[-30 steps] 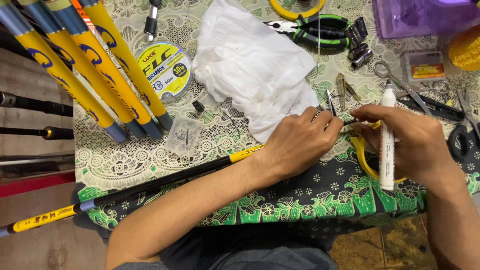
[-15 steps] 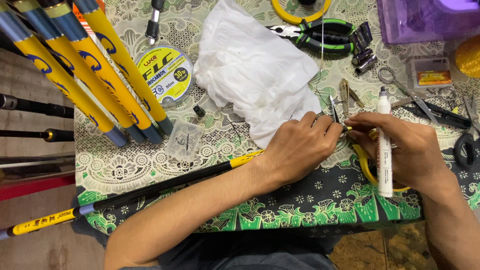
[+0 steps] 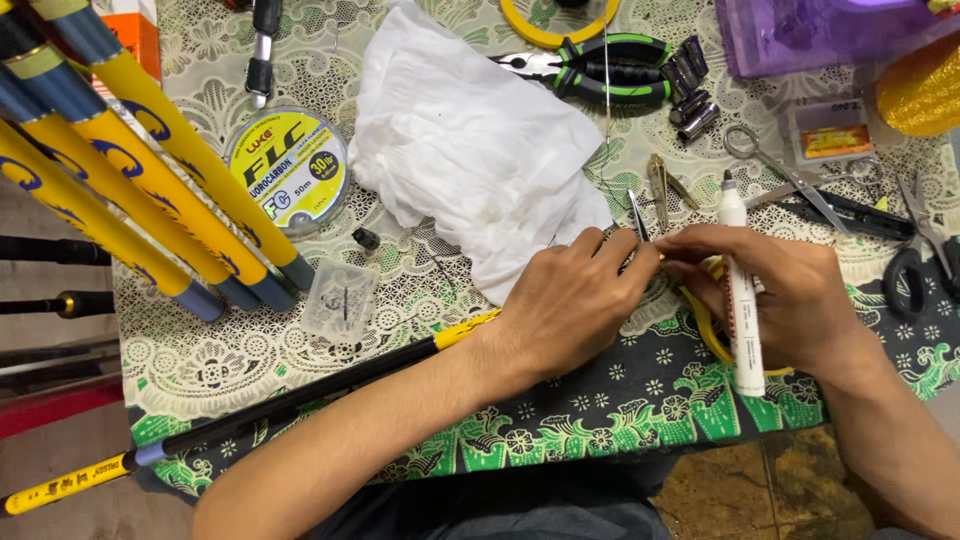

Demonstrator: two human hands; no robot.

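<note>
Pinching one tiny part together, two hands (image 3: pixel 655 262); white marker (image 3: pixel 741 300) tucked in right; four yellow rods (image 3: pixel 150 190) alongside.

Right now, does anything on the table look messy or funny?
Yes. A crumpled white cloth lies bunched amid the tools, and small metal tubes are scattered beside the green pliers. A white marker rests across the right hand.

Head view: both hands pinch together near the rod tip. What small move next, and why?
Probably keep the left hand pinching while the right hand, which also holds a white marker, works the tiny part at the fingertips; the black-and-yellow rod lies under the left forearm.
</note>
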